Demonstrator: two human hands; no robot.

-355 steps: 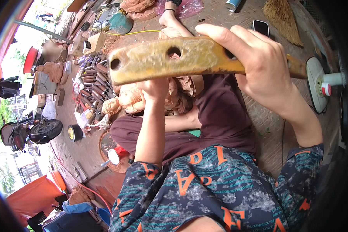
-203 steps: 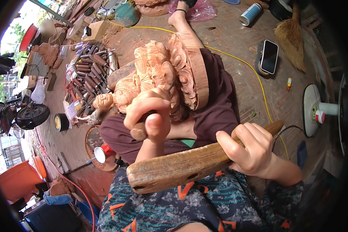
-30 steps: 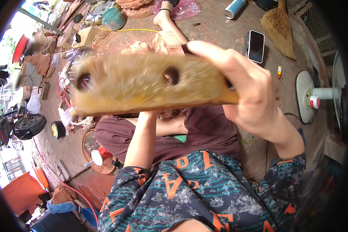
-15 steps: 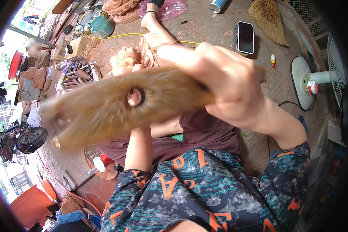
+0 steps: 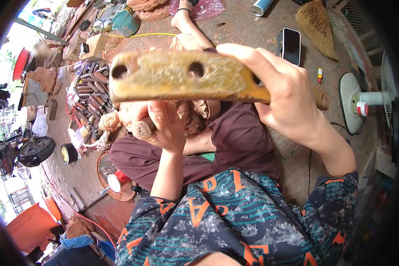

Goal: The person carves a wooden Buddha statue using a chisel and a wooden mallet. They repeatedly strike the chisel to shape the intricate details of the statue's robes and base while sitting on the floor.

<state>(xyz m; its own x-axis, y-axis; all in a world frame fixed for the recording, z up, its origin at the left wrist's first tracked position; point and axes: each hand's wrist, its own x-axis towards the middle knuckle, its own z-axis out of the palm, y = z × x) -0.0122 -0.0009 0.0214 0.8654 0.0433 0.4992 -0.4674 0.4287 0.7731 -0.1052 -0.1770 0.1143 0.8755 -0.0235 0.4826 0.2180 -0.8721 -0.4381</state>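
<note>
One holed wooden mallet (image 5: 159,82) is clamped in my right hand (image 5: 288,91); my left hand (image 5: 167,126) is closed round a wooden tool handle (image 5: 142,130). Behind the mallet — partly hidden — lies a carved figure (image 5: 193,119).

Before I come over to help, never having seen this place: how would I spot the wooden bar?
Start at the patterned shirt, then go up the picture to the right hand. It holds the wooden bar, long and yellow-brown. Dark round holes in its face set it apart from the round-ended handle in the left hand, lower in the picture.
</note>
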